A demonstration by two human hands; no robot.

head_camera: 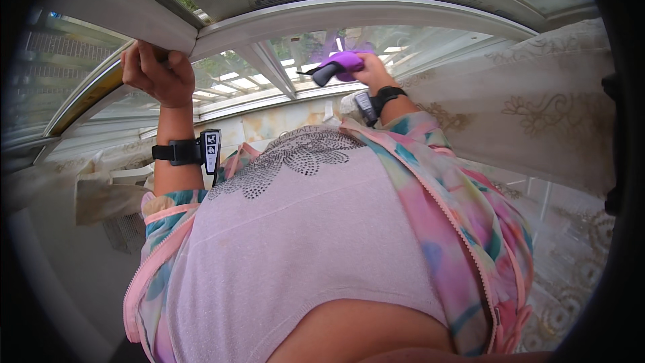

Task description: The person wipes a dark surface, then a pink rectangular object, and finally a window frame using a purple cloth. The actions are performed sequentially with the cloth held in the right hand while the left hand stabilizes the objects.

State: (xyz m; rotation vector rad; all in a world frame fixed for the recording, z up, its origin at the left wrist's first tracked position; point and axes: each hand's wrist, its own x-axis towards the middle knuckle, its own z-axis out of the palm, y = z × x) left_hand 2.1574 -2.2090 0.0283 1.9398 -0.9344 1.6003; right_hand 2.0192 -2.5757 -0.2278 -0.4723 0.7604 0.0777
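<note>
My left hand (160, 74) is raised at the upper left, its fingers hooked on the edge of a pale window frame (146, 15). At upper centre right my right hand (372, 69) grips a purple tool (347, 62) with a dark grey end, held close to the window glass (312, 45). A purple tint shows on the pane just behind it. What exactly the tool is, I cannot tell. Each wrist bears a black strap with a small device.
White window bars (267, 68) cross the glass, with slats and greenery outside. Patterned sheer curtains (544, 106) hang at the right, and bunched cloth (108, 196) lies at the left. Marbled tiles (267, 122) run below the window sill.
</note>
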